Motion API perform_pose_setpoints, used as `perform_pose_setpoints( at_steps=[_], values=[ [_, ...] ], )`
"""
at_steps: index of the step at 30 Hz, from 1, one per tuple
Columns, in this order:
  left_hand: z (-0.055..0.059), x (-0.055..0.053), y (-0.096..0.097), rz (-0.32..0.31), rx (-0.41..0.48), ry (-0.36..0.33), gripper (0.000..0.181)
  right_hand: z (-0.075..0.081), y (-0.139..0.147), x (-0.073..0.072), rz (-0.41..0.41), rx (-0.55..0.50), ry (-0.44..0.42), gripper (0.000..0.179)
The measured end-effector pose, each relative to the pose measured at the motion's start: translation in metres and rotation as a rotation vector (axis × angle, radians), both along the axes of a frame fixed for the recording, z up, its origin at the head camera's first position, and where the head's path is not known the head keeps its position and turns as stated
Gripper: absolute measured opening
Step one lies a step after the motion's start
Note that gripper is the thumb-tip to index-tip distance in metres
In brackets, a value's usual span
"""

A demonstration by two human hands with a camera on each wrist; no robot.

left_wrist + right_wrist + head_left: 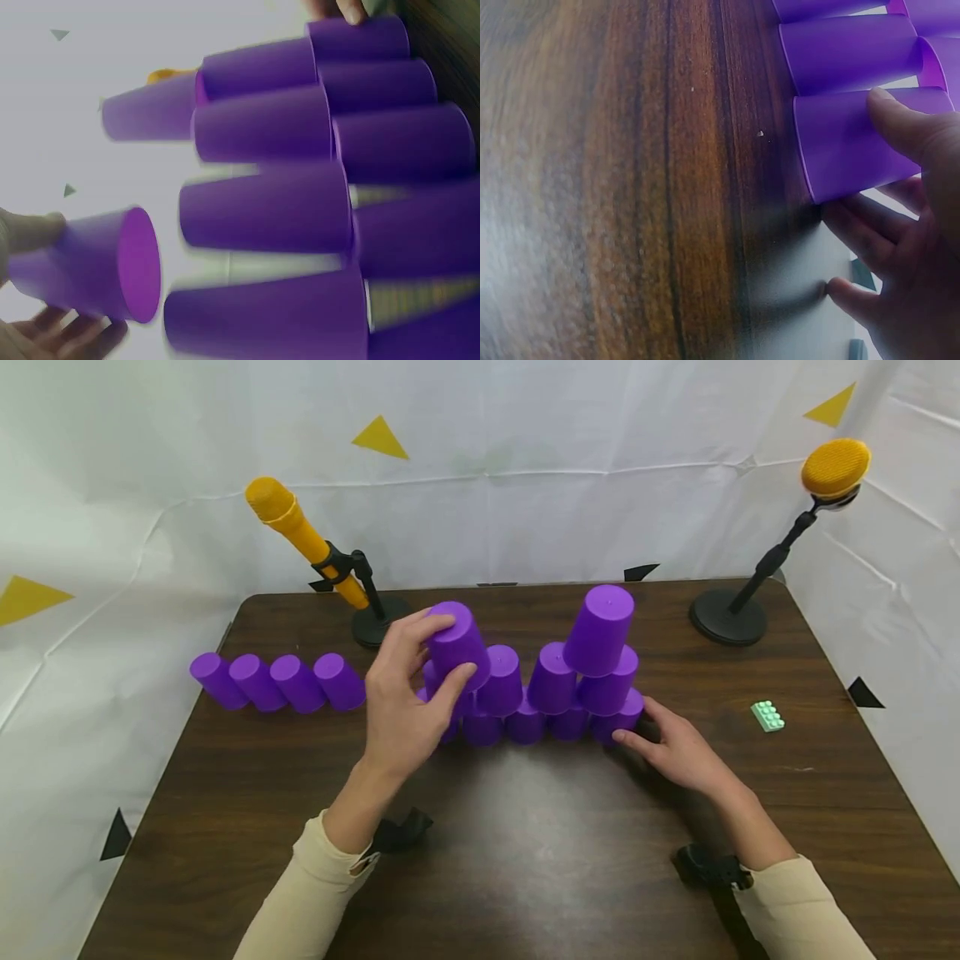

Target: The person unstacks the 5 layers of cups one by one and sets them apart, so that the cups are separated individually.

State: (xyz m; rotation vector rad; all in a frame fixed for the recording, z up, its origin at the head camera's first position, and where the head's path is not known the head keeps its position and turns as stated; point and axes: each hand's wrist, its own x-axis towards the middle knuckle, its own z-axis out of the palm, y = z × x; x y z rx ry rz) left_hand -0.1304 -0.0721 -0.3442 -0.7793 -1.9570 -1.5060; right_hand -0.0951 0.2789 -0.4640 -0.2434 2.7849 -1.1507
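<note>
The stacked cups (553, 681) mid-frame in the head view look like smooth purple plastic with a soft satin sheen, as do the raised cup (459, 647) and the row of cups (297, 683) at centre left. The tabletop (525, 852) shows dark wood grain, with a glossy glare at lower centre. Behind, the white sheet (547, 531) is creased, cloth or plastic. The upper-right microphone (836, 468) has a rough mesh-like face; its base (728, 618) is black, fairly matt. The sleeves (307, 893) at the bottom are matt cloth.
</note>
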Motion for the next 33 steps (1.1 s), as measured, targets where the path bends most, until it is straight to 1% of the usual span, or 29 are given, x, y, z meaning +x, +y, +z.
perform_pose_setpoints(
  at_steps=[1, 2, 5, 7, 10, 13, 15, 17, 20, 23, 26, 28, 33],
  values=[
    [0.000, 0.003, -0.011, 0.036, 0.012, -0.013, 0.047, 0.000, 0.000, 0.000, -0.001, 0.001, -0.005, 0.073],
    [-0.001, 0.006, -0.024, 0.087, 0.015, -0.028, 0.048, 0.001, 0.000, -0.001, -0.002, 0.001, -0.009, 0.073],
    [-0.009, 0.011, -0.066, 0.265, 0.000, -0.094, 0.049, 0.001, 0.000, -0.001, -0.004, 0.008, -0.021, 0.075],
    [-0.017, 0.013, -0.096, 0.387, -0.012, -0.159, 0.051, 0.001, 0.000, -0.001, -0.005, 0.010, -0.024, 0.076],
    [-0.033, 0.012, -0.141, 0.551, -0.033, -0.268, 0.053, 0.001, 0.000, 0.000, -0.008, 0.011, -0.027, 0.075],
    [-0.052, 0.009, -0.181, 0.715, -0.047, -0.393, 0.054, 0.002, -0.001, 0.000, -0.006, 0.010, -0.028, 0.075],
    [-0.064, 0.006, -0.204, 0.816, -0.065, -0.465, 0.054, 0.002, -0.001, 0.000, -0.005, 0.009, -0.027, 0.075],
    [-0.074, 0.003, -0.223, 0.894, -0.089, -0.514, 0.053, 0.002, 0.000, -0.001, -0.005, 0.004, -0.027, 0.074],
    [-0.086, -0.005, -0.245, 0.956, -0.139, -0.551, 0.053, 0.002, 0.000, -0.001, -0.008, 0.004, -0.027, 0.073],
    [-0.097, -0.013, -0.261, 0.976, -0.208, -0.577, 0.053, 0.003, 0.000, -0.001, -0.009, 0.006, -0.033, 0.073],
    [-0.106, -0.021, -0.273, 0.973, -0.265, -0.586, 0.053, 0.003, 0.000, -0.002, -0.009, 0.005, -0.039, 0.072],
    [-0.110, -0.026, -0.279, 0.963, -0.284, -0.586, 0.053, 0.002, 0.000, -0.002, -0.009, 0.004, -0.040, 0.072],
    [-0.117, -0.034, -0.288, 0.936, -0.301, -0.607, 0.053, 0.001, 0.000, -0.001, -0.009, 0.010, -0.038, 0.072]
  ],
)
